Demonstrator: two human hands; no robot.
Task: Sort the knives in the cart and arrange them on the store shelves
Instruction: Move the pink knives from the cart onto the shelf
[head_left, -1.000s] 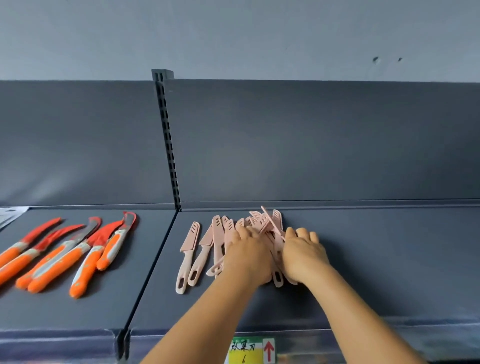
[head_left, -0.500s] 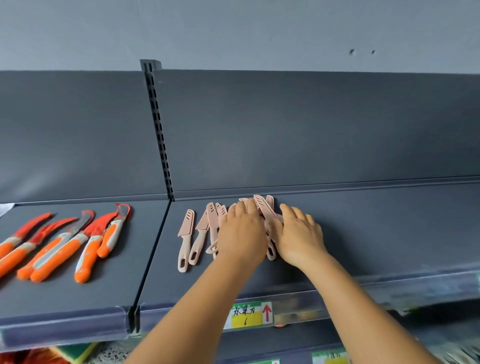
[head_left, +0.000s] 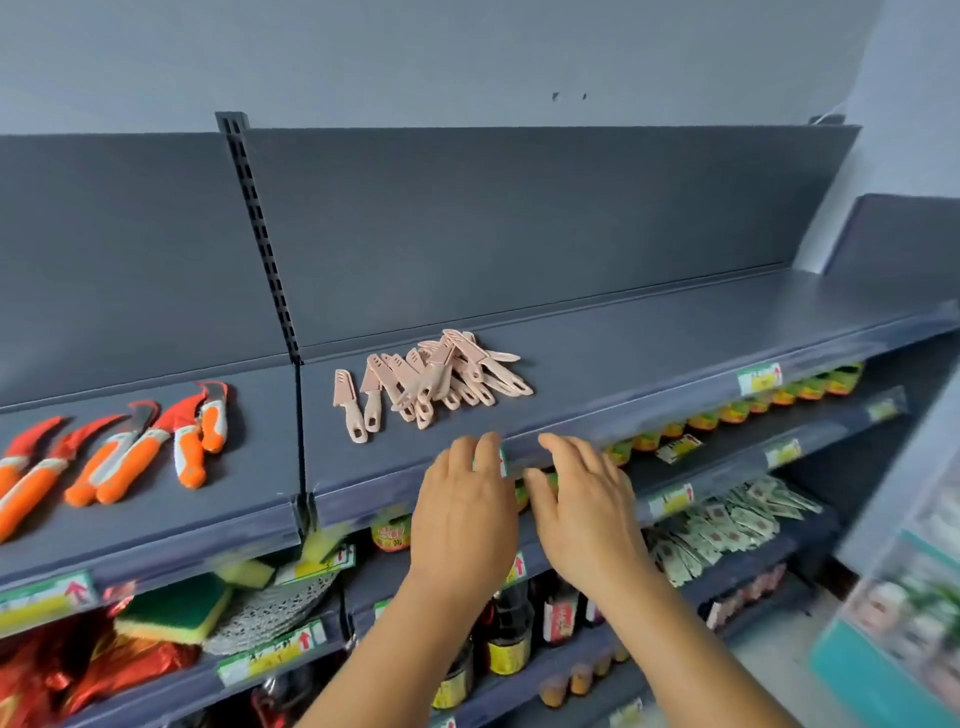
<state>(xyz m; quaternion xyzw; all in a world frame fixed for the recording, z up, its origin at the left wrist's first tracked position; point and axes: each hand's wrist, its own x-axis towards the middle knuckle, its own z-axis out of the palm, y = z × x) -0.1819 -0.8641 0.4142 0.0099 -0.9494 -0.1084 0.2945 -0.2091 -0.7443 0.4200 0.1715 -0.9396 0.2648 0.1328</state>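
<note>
Several small pink knives (head_left: 436, 379) lie on the top grey shelf (head_left: 649, 343), two in a row at the left and the rest in a loose overlapping pile. Several orange-handled knives (head_left: 130, 447) lie on the neighbouring shelf section to the left. My left hand (head_left: 462, 512) and my right hand (head_left: 587, 512) hover side by side in front of the shelf's front edge, below the pink pile. Both hands hold nothing and their fingers are spread. The cart is out of view.
A slotted upright (head_left: 260, 239) divides the two top shelf sections. Lower shelves hold sponges (head_left: 176, 605), dark bottles (head_left: 509, 629), sachets (head_left: 727, 525) and orange packets (head_left: 727, 413), with price tags along the edges. Another shelf unit (head_left: 904, 239) stands at the right.
Both hands have let go of the pink knives and drawn back off the shelf to its front edge. The view has pulled back and turned right, showing the lower shelves.
</note>
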